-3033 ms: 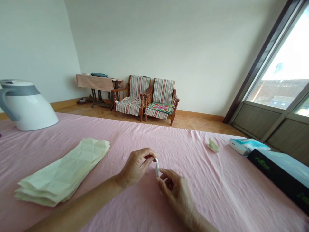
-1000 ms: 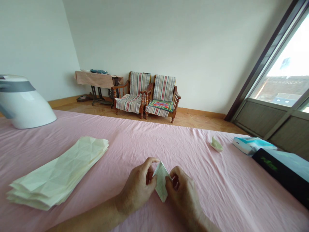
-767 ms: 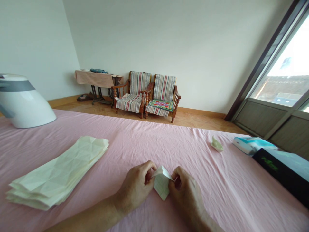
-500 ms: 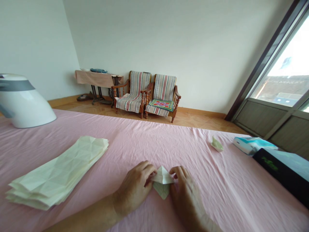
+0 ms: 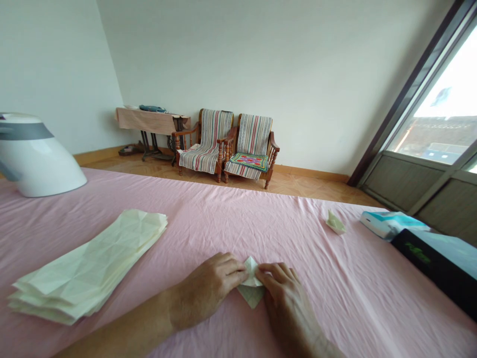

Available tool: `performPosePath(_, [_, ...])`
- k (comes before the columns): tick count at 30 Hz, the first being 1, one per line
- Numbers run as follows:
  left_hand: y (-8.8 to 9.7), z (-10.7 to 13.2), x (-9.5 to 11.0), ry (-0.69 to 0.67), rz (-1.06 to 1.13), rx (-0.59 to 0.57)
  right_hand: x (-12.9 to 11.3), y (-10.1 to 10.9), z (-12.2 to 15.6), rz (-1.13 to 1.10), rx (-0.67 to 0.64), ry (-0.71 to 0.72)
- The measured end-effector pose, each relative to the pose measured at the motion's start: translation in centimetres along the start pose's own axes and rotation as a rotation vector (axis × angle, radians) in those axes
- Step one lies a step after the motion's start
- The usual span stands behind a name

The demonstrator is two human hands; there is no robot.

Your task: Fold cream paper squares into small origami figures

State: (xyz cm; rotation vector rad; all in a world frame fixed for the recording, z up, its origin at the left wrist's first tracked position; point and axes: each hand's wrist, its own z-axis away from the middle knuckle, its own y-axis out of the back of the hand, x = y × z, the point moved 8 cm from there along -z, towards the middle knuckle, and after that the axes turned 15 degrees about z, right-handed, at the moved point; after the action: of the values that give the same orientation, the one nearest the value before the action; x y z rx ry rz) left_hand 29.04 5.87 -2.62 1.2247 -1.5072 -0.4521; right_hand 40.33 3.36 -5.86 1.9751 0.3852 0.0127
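Note:
A small folded piece of pale paper (image 5: 252,297) lies on the pink cloth, with a whiter triangular flap at its far side and a greenish point towards me. My left hand (image 5: 212,281) is closed on its left side, fingertips on the flap. From the right, my right hand (image 5: 288,298) grips the opposite edge, its fingers pressing on the flap's corner. Both thumbs are mostly hidden. Farther off to the right sits a small folded paper boat (image 5: 336,222). On the left lies a stack of creased pale paper sheets (image 5: 89,263).
The pink cloth (image 5: 194,219) covers the surface. A white kettle-like jug (image 5: 48,164) stands at the far left. At the right are a blue-and-white packet (image 5: 391,223) and a black box (image 5: 432,261). Two wooden armchairs (image 5: 251,136) stand by the wall.
Both hands have moved inward over the paper, and their fingers now cover the sides of the white flap. Before, the fingertips held its outer corners.

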Motion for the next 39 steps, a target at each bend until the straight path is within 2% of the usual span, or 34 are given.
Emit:
performPosePath(3, [0.0, 0.2, 0.1, -0.050, -0.058, -0.022, 0.1, 0.2, 0.4, 0.020, 0.020, 0.011])
performPosePath(9, [0.7, 0.6, 1.9, -0.177, -0.139, 0.052, -1.2, 0.8, 0.7, 0.037, 0.033, 0.119])
performPosePath(14, [0.4, 0.5, 3.0, -0.241, -0.182, 0.024, -2.3, 1.6, 0.3, 0.063, 0.048, 0.154])
performPosePath(24, [-0.5, 0.5, 2.5, -0.241, -0.263, -0.024, -2.5, 1.9, 0.1, -0.054, -0.084, 0.179])
performPosePath(32, [-0.7, 0.5, 2.2, -0.234, -0.259, -0.047, -2.7, 2.3, 0.0, -0.057, -0.052, 0.213])
performPosePath(39, [-0.9, 0.4, 2.1, -0.197, -0.203, -0.071, -2.9, 2.9, 0.0, -0.147, -0.072, 0.202])
